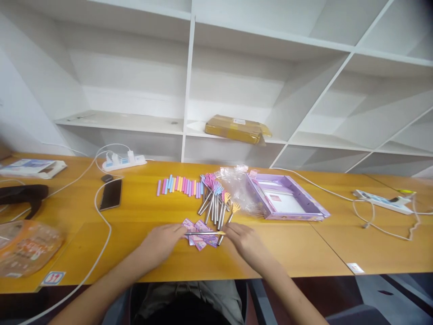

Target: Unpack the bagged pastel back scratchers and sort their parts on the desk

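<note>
Thin stick (205, 233) lies crosswise, its long axis left to right, over pink packets (200, 236) on the surface (142, 212). Left hand (161, 244) pinches 1 end, right hand (244, 240) the other; both grips equally near.

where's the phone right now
In the head view the black phone lies flat on the yellow table, left of the row of pastel sticks and just in front of the white power strip, well beyond the left hand.
</note>
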The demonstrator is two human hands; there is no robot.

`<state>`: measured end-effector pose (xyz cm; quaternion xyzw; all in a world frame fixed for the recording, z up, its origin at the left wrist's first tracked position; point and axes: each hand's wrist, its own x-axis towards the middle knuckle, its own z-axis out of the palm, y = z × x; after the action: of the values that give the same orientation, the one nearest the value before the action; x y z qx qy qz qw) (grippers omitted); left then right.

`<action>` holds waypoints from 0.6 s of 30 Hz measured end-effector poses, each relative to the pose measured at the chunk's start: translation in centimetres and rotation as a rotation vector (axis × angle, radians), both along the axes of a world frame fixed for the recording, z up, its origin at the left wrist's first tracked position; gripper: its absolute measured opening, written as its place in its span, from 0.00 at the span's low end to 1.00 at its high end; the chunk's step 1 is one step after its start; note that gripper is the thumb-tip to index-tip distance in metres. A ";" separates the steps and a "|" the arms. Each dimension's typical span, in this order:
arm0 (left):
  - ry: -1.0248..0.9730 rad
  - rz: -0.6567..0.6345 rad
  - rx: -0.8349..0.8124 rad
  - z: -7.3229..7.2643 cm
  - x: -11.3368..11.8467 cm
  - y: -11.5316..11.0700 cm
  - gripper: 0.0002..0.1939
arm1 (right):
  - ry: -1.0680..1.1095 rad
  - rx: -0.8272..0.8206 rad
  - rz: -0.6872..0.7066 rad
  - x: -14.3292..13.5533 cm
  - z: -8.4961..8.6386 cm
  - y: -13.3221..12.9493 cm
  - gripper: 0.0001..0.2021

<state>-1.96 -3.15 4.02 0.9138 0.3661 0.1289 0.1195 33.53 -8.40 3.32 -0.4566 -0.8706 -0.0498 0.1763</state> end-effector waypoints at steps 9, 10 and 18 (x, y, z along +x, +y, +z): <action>0.066 0.104 0.318 -3.4 -14.1 0.1 0.18 | 0.281 0.074 -0.443 20.6 -5.4 -7.0 0.18; 0.060 0.091 0.318 -4.0 -14.0 -0.1 0.18 | 0.303 0.031 -0.468 20.8 -5.8 -7.6 0.18; -0.040 0.012 0.342 -6.2 -12.4 -0.5 0.20 | 0.504 -0.164 -0.863 20.2 -8.4 -9.0 0.21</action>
<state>-14.39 -3.69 -2.19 0.9158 0.3420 0.2082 -0.0315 53.72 -17.42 -5.06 -0.7849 -0.5340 0.0623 0.3081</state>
